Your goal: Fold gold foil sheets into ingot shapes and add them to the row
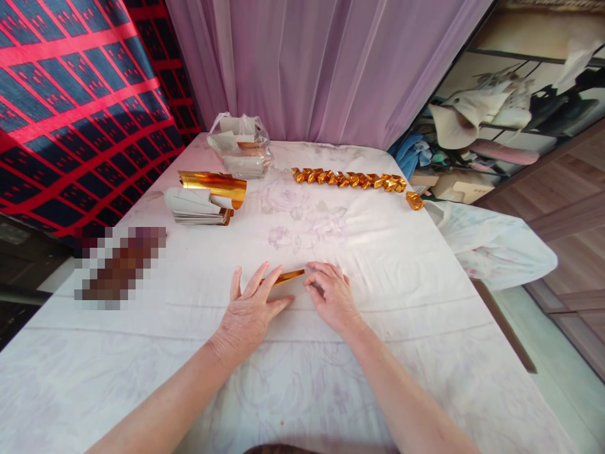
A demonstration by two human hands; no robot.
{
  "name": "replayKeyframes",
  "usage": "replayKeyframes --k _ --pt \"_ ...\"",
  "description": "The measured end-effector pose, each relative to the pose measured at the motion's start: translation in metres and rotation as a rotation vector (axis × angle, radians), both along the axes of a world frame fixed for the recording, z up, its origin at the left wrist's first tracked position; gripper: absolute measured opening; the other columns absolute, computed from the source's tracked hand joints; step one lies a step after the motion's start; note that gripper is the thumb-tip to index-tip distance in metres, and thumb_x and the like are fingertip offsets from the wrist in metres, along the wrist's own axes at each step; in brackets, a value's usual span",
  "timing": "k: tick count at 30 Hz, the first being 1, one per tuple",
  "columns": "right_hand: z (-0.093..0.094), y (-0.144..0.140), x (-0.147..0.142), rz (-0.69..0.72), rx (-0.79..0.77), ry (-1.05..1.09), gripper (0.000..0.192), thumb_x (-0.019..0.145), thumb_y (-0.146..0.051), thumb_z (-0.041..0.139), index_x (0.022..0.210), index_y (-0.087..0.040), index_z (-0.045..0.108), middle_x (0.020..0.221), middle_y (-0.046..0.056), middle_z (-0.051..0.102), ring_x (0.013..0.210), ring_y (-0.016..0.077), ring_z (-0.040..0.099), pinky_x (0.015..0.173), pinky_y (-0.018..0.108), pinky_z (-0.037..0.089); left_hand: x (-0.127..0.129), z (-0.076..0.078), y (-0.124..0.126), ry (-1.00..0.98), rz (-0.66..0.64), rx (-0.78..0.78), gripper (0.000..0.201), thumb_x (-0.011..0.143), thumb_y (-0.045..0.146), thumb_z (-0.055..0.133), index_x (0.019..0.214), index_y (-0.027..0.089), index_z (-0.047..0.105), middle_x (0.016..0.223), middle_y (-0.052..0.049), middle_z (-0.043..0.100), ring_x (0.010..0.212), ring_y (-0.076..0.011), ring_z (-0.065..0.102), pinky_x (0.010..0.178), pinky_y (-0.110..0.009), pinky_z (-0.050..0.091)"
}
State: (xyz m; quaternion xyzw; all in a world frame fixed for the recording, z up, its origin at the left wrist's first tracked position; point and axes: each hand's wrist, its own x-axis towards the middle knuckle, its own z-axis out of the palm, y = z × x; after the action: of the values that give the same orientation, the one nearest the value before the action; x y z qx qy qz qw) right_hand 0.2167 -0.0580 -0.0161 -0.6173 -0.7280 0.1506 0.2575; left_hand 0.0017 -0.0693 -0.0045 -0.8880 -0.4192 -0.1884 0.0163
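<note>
A narrow folded strip of shiny gold paper (pixel 290 276) lies on the table in front of me. My left hand (pixel 250 302) is spread flat, with its fingers over the strip's left end and its thumb stretched out just below. Beside the strip's right tip is my right hand (pixel 333 293), its fingers loosely bent and nothing visible in them. Farther back, a row of folded gold paper pieces (pixel 350 179) runs across the right side. One separate folded gold piece (pixel 414 201) sits at its right end.
On the left stand a stack of white-backed sheets (pixel 196 208) and a curled gold sheet (pixel 212 183). Behind them is a clear plastic bag (pixel 241 145) of paper. A floral cloth covers the table (pixel 302 378). A blurred patch (pixel 120 268) hides something at left. Shelves (pixel 510 107) stand right.
</note>
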Motion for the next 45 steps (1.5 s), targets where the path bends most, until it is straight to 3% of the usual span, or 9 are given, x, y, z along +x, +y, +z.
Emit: replayKeyframes --k 5,12,15,18,23,29,36,42,45 --pt "0.0 0.001 0.0 0.001 -0.004 0.011 0.015 0.083 -0.014 0.057 0.084 -0.026 0.067 0.126 0.002 0.065 0.119 0.0252 0.053 0.089 0.042 0.04 -0.02 0.0 -0.003 0.067 0.018 0.016 0.047 0.083 0.002 0.059 0.109 0.039 0.072 0.152 -0.005 0.046 0.141 -0.0341 0.04 0.116 -0.068 0.008" --pt "-0.001 0.002 0.0 -0.008 -0.027 0.033 0.015 0.081 -0.014 0.058 0.084 -0.025 0.067 0.126 0.002 0.066 0.119 0.0258 0.054 0.089 0.043 0.039 -0.042 0.01 -0.009 0.103 0.034 -0.069 0.052 0.086 0.003 0.049 0.113 0.043 0.07 0.152 0.004 0.047 0.142 -0.0296 0.039 0.119 -0.064 0.007" --pt "-0.003 0.003 0.0 -0.008 0.001 0.047 0.018 0.081 -0.014 0.058 0.091 -0.026 0.067 0.125 0.003 0.067 0.117 0.0259 0.055 0.09 0.043 0.039 -0.04 0.012 -0.003 0.022 0.064 -0.113 0.045 0.088 0.008 0.044 0.104 0.038 0.074 0.15 0.002 0.049 0.141 -0.0317 0.039 0.116 -0.065 0.017" --pt "-0.005 0.002 0.001 -0.002 0.037 0.049 0.027 0.082 -0.014 0.056 0.105 -0.027 0.065 0.124 0.004 0.067 0.117 0.0255 0.055 0.091 0.043 0.04 -0.034 0.009 0.007 -0.056 0.153 -0.147 0.035 0.093 0.019 0.044 0.109 0.031 0.072 0.147 -0.005 0.052 0.141 -0.0319 0.04 0.114 -0.065 0.025" --pt "-0.005 0.002 0.003 0.021 0.05 0.044 0.037 0.086 -0.018 0.054 0.121 -0.026 0.06 0.125 0.005 0.067 0.117 0.0258 0.055 0.093 0.043 0.04 -0.027 0.001 0.017 -0.099 0.174 -0.249 0.03 0.093 0.026 0.044 0.108 0.03 0.07 0.148 -0.005 0.051 0.142 -0.0323 0.037 0.113 -0.066 0.026" --pt "-0.005 0.002 0.004 0.037 0.053 0.036 0.039 0.086 -0.021 0.056 0.124 -0.026 0.06 0.127 0.006 0.066 0.118 0.0267 0.055 0.094 0.044 0.041 -0.033 -0.003 0.015 -0.169 0.177 -0.33 0.036 0.095 0.038 0.044 0.126 0.027 0.061 0.151 -0.009 0.048 0.144 -0.0325 0.035 0.113 -0.065 0.026" --pt "0.002 0.003 0.003 0.076 0.018 -0.015 0.044 0.079 -0.016 0.061 0.122 -0.025 0.063 0.13 0.006 0.064 0.12 0.0255 0.053 0.095 0.042 0.042 -0.032 -0.007 0.019 -0.169 0.178 -0.341 0.031 0.094 0.045 0.05 0.113 0.029 0.068 0.15 -0.008 0.049 0.143 -0.0335 0.037 0.113 -0.066 0.026" --pt "0.013 0.009 0.003 0.091 -0.09 -0.084 0.038 0.078 -0.015 0.062 0.113 -0.028 0.069 0.132 0.005 0.061 0.122 0.0267 0.051 0.097 0.045 0.041 -0.029 -0.008 0.02 -0.157 0.175 -0.351 0.021 0.086 0.037 0.062 0.104 0.031 0.071 0.148 -0.006 0.051 0.142 -0.0343 0.038 0.113 -0.067 0.023" --pt "0.019 0.011 0.003 0.125 -0.123 -0.126 0.046 0.08 -0.016 0.062 0.125 -0.027 0.063 0.136 0.007 0.058 0.125 0.0275 0.049 0.098 0.046 0.04 -0.029 -0.01 0.019 -0.175 0.177 -0.337 0.021 0.084 0.03 0.064 0.103 0.032 0.071 0.147 -0.003 0.052 0.141 -0.0336 0.039 0.114 -0.066 0.022"
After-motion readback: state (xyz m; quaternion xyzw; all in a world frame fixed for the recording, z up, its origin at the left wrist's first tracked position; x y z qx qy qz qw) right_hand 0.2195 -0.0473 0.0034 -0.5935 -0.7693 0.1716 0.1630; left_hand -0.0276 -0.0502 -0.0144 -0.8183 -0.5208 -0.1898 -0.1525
